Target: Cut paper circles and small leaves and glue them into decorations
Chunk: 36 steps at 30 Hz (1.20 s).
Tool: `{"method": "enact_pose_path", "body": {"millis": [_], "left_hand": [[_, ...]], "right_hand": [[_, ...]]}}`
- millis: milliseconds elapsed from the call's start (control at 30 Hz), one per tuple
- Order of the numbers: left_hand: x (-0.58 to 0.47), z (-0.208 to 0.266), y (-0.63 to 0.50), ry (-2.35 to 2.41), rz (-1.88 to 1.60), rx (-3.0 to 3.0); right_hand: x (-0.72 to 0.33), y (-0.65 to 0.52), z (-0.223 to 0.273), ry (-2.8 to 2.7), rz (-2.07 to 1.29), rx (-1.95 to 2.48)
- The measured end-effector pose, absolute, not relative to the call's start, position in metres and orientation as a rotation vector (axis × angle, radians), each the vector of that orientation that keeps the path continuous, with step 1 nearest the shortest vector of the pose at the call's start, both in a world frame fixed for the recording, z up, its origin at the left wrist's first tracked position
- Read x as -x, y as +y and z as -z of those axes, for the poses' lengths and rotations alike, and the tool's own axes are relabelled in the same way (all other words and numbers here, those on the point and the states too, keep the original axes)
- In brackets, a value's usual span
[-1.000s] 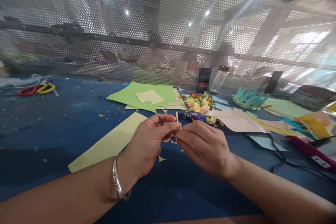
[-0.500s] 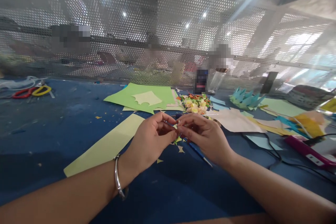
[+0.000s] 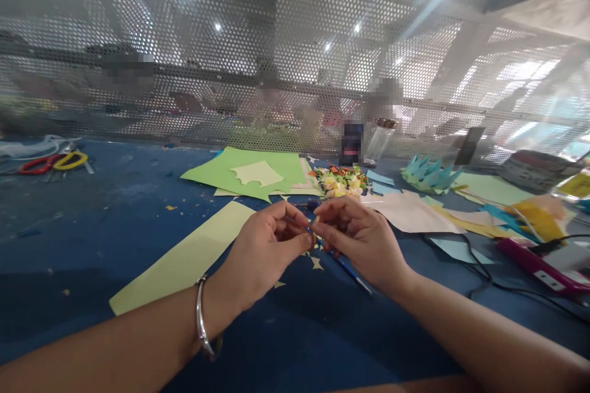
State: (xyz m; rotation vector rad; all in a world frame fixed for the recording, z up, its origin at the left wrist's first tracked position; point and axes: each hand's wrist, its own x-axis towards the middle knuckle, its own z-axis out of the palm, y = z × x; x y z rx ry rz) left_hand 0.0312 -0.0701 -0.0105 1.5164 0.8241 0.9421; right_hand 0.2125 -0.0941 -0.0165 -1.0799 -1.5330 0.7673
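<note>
My left hand (image 3: 271,239), a silver bangle at its wrist, is closed in a pinch over the middle of the blue table. Close against it, my right hand (image 3: 357,233) pinches too. Between the fingertips is a small pale paper piece (image 3: 316,221), mostly hidden by the fingers. Below the hands lie small cut paper scraps (image 3: 317,263) and a thin blue brush-like stick (image 3: 353,275). Just beyond the fingers sits a heap of small yellow, orange and green paper flowers (image 3: 343,183). A long pale green paper strip (image 3: 184,258) lies left of my left hand.
Green paper sheets (image 3: 207,172) lie behind the hands. Red and yellow-handled scissors (image 3: 71,161) rest far left. To the right are a blue paper crown-like shape (image 3: 428,175), a pink sheet (image 3: 415,212), a magenta power strip (image 3: 544,267) and a black cable. A perforated screen (image 3: 230,43) stands behind.
The fingertips have shifted slightly around the small paper piece, and less of it shows now. Both hands stay in nearly the same place.
</note>
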Motion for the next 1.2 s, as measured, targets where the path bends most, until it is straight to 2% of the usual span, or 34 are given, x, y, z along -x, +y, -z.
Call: {"method": "enact_pose_path", "body": {"millis": [933, 1067, 1200], "left_hand": [[-0.032, 0.011, -0.071, 0.842, -0.923, -1.62], [-0.03, 0.007, -0.066, 0.921, -0.96, -1.532], [-0.026, 0.004, -0.056, 0.962, -1.06, -1.433]], "right_hand": [[-0.22, -0.094, 0.017, -1.582, -0.75, 1.048], [-0.231, -0.092, 0.014, -1.693, -0.571, 1.198], [-0.243, -0.093, 0.009, -2.035, -0.371, 1.48]]}}
